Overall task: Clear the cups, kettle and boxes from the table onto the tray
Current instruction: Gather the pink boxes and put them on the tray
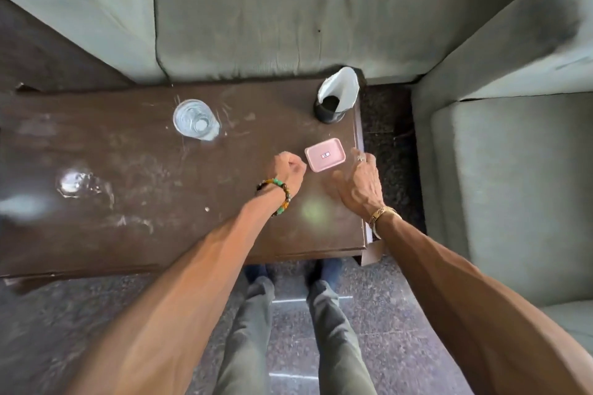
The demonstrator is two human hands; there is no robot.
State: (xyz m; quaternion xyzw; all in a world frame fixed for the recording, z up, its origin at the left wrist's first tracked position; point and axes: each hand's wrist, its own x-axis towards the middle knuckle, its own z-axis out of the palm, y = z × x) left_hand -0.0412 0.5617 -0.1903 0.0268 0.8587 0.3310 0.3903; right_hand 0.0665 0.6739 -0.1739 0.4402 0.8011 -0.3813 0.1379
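Observation:
A small pink box with a lid lies flat near the right end of the dark brown table. My left hand hovers just left of the box, fingers curled into a fist with nothing in them. On the box's right side is my right hand, fingers spread, close to the box without gripping it. A clear glass stands farther left on the table. Blurred at the left edge is a second clear glass. No tray or kettle is in view.
A black holder with white paper napkins stands at the table's far right corner. Grey-green sofas run along the far side and the right. The table's right edge is just beyond my right hand. My legs stand on the speckled floor below.

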